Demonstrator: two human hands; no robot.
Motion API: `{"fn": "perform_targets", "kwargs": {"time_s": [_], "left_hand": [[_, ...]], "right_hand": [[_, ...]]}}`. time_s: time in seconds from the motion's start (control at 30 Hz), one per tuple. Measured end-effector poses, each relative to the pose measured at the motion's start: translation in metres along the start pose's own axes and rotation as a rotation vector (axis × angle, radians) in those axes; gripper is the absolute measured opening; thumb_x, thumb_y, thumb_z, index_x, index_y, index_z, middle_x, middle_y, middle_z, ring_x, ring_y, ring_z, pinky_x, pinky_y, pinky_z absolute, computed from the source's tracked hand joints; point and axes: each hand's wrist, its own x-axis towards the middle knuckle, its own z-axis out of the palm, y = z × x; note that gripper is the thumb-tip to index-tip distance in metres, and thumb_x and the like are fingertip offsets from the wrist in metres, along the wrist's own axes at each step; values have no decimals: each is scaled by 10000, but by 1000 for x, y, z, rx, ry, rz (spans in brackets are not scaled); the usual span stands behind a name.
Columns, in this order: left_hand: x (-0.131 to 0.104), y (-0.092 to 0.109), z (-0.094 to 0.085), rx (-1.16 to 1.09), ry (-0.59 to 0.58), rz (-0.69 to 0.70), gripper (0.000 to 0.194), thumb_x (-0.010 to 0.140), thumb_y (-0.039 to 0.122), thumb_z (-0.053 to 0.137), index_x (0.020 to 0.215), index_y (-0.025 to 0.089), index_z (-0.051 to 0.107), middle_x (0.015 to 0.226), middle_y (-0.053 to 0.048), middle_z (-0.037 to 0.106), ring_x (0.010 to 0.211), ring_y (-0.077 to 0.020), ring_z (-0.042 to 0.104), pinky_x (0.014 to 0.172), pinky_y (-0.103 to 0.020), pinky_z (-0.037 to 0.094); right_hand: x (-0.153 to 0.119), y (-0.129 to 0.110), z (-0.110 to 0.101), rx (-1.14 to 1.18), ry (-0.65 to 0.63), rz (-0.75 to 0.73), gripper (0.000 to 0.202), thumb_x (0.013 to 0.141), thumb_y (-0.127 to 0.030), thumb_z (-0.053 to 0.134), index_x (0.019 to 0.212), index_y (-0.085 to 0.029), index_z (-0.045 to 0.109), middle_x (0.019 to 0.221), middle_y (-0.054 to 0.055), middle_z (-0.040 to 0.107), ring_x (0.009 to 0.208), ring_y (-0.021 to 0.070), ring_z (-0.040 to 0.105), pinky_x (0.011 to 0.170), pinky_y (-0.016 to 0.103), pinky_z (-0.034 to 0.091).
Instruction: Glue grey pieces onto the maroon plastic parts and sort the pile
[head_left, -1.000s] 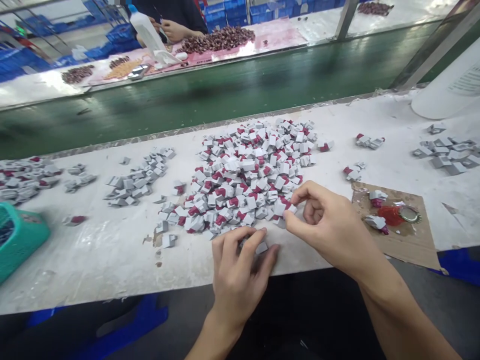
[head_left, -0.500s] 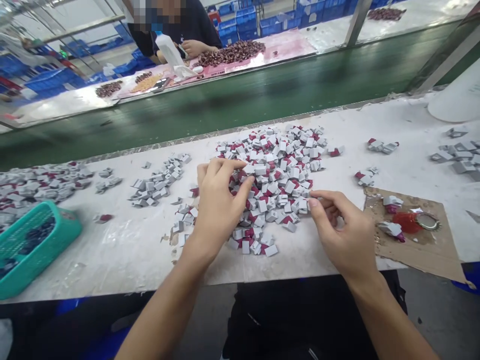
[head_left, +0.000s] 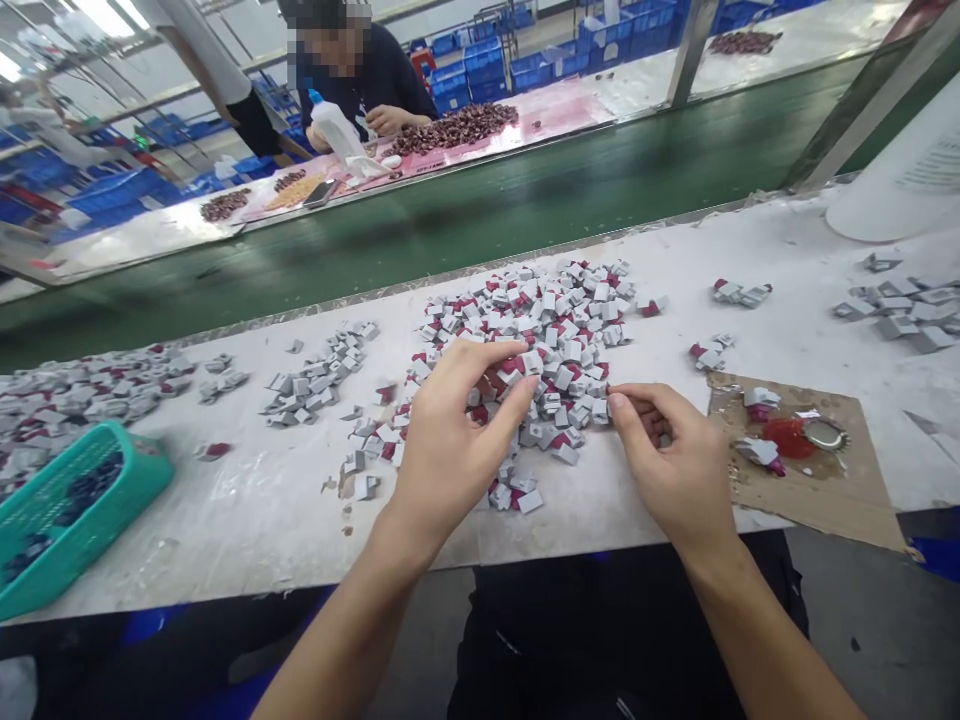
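My left hand is closed in a pinch over the pile, with a small grey-and-maroon plastic piece between thumb and forefinger. My right hand is at the pile's right edge, its thumb and forefinger pressed together and the other fingers curled. Whatever those fingertips may hold is too small or hidden to make out. Below and between both hands spreads a heap of small grey-and-maroon plastic pieces, partly covered by my left hand.
Right of my right hand lies cardboard bearing red liquid, a metal ring and two pieces. A teal basket with dark parts stands left. More grey pieces lie nearby. Beyond the green belt sits a co-worker.
My left hand has moved right, closer to my right hand, with the piece in its fingertips. My right hand keeps its pinch. The camera view has shifted slightly.
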Motion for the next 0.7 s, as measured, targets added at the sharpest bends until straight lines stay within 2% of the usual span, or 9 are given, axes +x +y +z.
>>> {"fn": "perform_targets", "kwargs": {"time_s": [0.13, 0.27, 0.37, 0.43, 0.5, 0.63, 0.7], "left_hand": [[-6, 7, 7, -2, -70, 6, 218, 1033, 297, 762, 1246, 254, 740, 1131, -12, 782, 926, -147, 689, 842, -304, 558], [-25, 8, 18, 103, -241, 190, 114, 1046, 231, 728, 1159, 222, 710, 1038, -6, 761, 955, -170, 663, 865, -330, 541], [-43, 3, 29, 217, -314, 281, 130, 1061, 200, 693, 1190, 209, 706, 1091, -24, 743, 1047, -204, 622, 936, -366, 526], [-54, 0, 35, 298, -296, 294, 166, 1067, 193, 679, 1230, 209, 706, 1166, -48, 717, 1116, -223, 587, 980, -379, 505], [-62, -2, 41, 385, -227, 296, 203, 1073, 198, 669, 1273, 206, 700, 1211, -76, 681, 1153, -242, 548, 1009, -391, 475], [-75, -8, 45, 526, -62, 311, 295, 1072, 271, 691, 1356, 193, 674, 1339, -143, 607, 1269, -297, 499, 1083, -436, 400], [-80, -12, 45, 569, -31, 297, 341, 1068, 317, 705, 1378, 182, 664, 1381, -167, 583, 1305, -319, 489, 1110, -452, 369]], "right_hand": [[1, 3, 2, -110, 45, -63, 222, 1074, -405, 692, 1055, -231, 828, 948, 63, 731, 823, 221, 649, 753, 382, 529], [3, 8, 3, -201, 89, -124, 228, 1077, -350, 675, 1192, -224, 826, 1093, 98, 680, 977, 263, 670, 877, 433, 572], [3, 10, 4, -209, 79, -186, 231, 1090, -291, 630, 1222, -228, 810, 1139, 112, 687, 1108, 300, 661, 961, 475, 579], [5, 7, 5, -194, 66, -227, 251, 1102, -250, 593, 1250, -241, 796, 1196, 116, 709, 1194, 311, 656, 1039, 498, 573], [10, 1, 7, -169, 19, -256, 290, 1111, -229, 565, 1302, -259, 781, 1286, 119, 722, 1279, 316, 647, 1117, 519, 559], [33, -15, 18, -161, -145, -343, 411, 1081, -185, 560, 1453, -243, 726, 1477, 125, 697, 1437, 328, 582, 1232, 546, 519], [48, -21, 26, -191, -252, -397, 475, 1045, -118, 543, 1478, -210, 713, 1526, 119, 691, 1505, 331, 535, 1279, 551, 483]]}}
